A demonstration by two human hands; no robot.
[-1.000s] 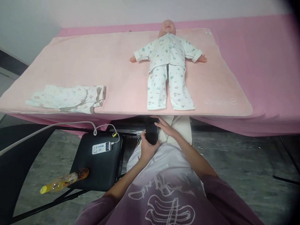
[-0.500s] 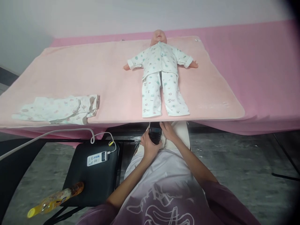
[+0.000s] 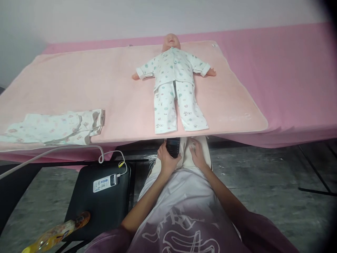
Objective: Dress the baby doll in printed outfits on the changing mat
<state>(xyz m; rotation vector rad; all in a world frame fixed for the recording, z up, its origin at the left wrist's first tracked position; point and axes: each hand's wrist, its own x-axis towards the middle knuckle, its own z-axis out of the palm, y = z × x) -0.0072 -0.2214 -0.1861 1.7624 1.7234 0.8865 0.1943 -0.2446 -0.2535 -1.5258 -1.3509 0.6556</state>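
Low in front of my body, my left hand (image 3: 168,160) is wrapped round a black phone (image 3: 173,147) whose screen faces up. My right hand (image 3: 197,153) lies on my light trousers (image 3: 205,149), fingers spread and holding nothing, a little to the right of the phone. Beyond the table edge, a baby doll (image 3: 171,42) lies on its back with its arms stretched out. It wears a white patterned jacket (image 3: 175,66) and matching trousers (image 3: 165,112).
A pink pad (image 3: 113,84) covers part of the pink-draped table (image 3: 295,80). Folded patterned clothes (image 3: 52,126) lie at the left. A black stool (image 3: 105,207) holds a power bank (image 3: 105,182) with a white cable (image 3: 65,147), and a drink bottle (image 3: 58,233) lies across its edge.
My right hand has moved off the phone to the right, its fingers now spread over my leg. My left hand still holds the phone. The view has shifted slightly.
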